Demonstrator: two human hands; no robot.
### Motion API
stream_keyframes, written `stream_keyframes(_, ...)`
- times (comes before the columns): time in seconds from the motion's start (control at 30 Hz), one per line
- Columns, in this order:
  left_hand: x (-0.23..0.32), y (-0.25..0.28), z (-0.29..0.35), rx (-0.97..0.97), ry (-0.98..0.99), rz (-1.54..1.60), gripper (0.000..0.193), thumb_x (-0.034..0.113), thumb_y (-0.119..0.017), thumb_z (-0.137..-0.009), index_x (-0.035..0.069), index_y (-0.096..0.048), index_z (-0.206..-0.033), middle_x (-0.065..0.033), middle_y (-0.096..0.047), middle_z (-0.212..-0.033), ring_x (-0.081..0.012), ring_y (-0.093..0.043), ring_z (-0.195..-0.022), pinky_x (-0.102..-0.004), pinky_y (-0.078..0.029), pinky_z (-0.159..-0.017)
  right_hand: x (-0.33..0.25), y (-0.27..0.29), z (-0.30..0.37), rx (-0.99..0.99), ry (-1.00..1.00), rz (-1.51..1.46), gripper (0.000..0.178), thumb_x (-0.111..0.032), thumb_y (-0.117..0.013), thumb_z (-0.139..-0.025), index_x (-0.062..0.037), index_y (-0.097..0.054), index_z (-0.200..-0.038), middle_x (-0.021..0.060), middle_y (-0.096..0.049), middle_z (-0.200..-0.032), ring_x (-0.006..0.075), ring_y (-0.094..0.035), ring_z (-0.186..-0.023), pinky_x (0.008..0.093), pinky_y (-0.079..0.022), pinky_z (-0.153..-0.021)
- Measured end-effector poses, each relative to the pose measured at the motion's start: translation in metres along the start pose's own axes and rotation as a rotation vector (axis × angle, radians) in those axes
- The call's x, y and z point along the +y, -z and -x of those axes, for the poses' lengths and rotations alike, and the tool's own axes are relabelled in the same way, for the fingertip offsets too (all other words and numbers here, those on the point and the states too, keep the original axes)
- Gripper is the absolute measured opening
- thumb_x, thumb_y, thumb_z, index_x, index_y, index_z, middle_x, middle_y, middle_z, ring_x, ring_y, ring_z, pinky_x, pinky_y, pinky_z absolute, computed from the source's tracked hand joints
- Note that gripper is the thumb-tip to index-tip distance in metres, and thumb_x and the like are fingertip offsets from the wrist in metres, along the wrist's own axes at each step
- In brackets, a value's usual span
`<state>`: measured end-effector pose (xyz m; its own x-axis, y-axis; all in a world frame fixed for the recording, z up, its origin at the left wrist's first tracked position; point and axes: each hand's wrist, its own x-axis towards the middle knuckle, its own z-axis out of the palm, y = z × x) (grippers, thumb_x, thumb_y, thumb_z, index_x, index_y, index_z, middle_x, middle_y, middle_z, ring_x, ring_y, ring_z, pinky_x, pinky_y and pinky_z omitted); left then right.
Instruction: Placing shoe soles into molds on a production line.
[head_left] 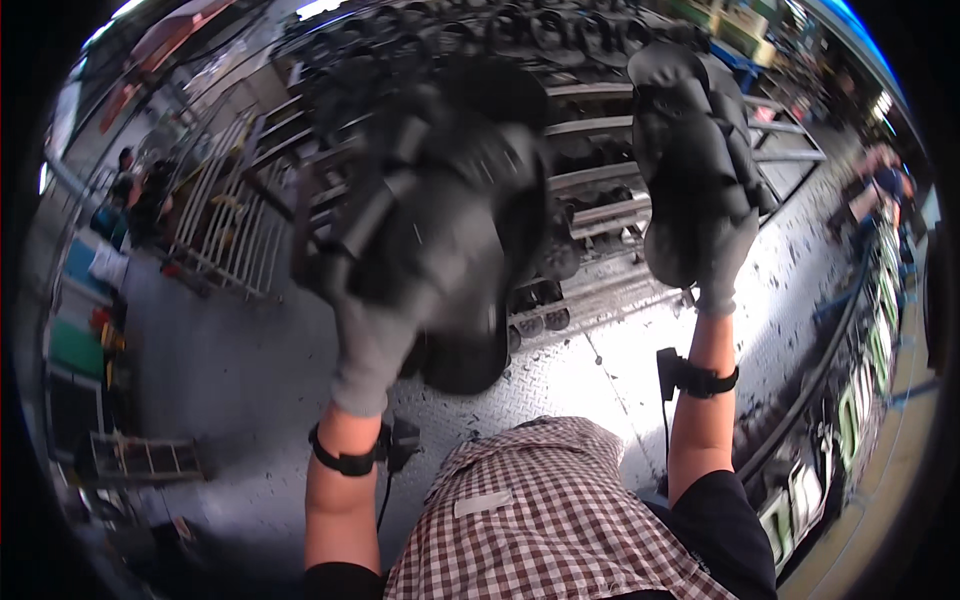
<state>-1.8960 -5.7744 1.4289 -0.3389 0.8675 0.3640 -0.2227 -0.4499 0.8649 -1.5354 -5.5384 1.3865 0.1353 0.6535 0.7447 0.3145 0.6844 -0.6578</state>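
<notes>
My left hand [372, 350], in a grey knit glove, grips a bundle of black slide sandals [450, 235] raised in front of me. Motion smears this bundle, and most of the fingers are hidden among the straps. On the other side, my right hand [728, 262] wears a matching glove and is closed on more black slides [685, 150], held soles and straps together. Both bundles are lifted before a metal rack [600, 215] whose tiers carry rows of similar black footwear [545, 32]. How many slides each hand has cannot be made out.
A tubular metal frame [235, 215] stands at the left. Along the right runs a curved line bearing white and green pieces [850, 420]. Dark scraps lie on the patterned metal floor [610, 385]. Another person [885, 185] is at the far right.
</notes>
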Motion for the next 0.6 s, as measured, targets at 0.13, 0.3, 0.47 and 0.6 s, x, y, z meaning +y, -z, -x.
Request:
stream_keyframes(0.13,-0.023,-0.010,0.028,-0.533,-0.224,-0.642,0.057,0.020,-0.076,-0.087,0.003,-0.057,-0.138,-0.0123,-0.062,-0.135,-0.0284,-0.059,-0.126,-0.0417,-0.044,-0.111,0.040,0.060,0.127,0.085,-0.129,0.303,0.054,-0.029,-0.070,-0.092,0.0060,-0.059,-0.131,0.0172,-0.068,-0.123,0.0241,-0.064,-0.112,0.0388,-0.052,-0.094)
stream_keyframes(0.3,-0.105,0.015,0.057,-0.620,0.231,-0.380,0.043,0.010,-0.071,-0.089,0.001,-0.062,-0.130,-0.0135,-0.064,-0.133,-0.0253,-0.059,-0.125,-0.0380,-0.046,-0.109,0.025,0.064,0.206,0.224,-0.578,0.097,0.051,-0.023,-0.065,-0.096,0.0048,-0.053,-0.137,0.0171,-0.064,-0.128,0.0234,-0.063,-0.112,0.0375,-0.052,-0.093)
stream_keyframes(0.47,-0.181,-0.006,0.080,-0.623,0.670,-0.203,0.030,0.002,-0.057,-0.093,-0.001,-0.066,-0.122,-0.0103,-0.069,-0.116,-0.0190,-0.066,-0.105,-0.0324,-0.054,-0.090,0.046,0.090,0.236,0.282,-0.981,0.101,0.039,-0.014,-0.063,-0.096,0.0040,-0.058,-0.130,0.0115,-0.067,-0.117,0.0195,-0.062,-0.103,0.0341,-0.051,-0.091)
stream_keyframes(0.6,-0.249,-0.046,0.084,-0.689,1.135,-0.273,0.025,0.010,-0.056,-0.099,0.000,-0.066,-0.120,-0.0067,-0.069,-0.116,-0.0137,-0.062,-0.102,-0.0320,-0.052,-0.091,0.141,0.148,0.274,0.172,-1.148,0.182,0.053,-0.023,-0.068,-0.092,0.0087,-0.055,-0.133,0.0193,-0.065,-0.122,0.0259,-0.063,-0.109,0.0373,-0.050,-0.096)
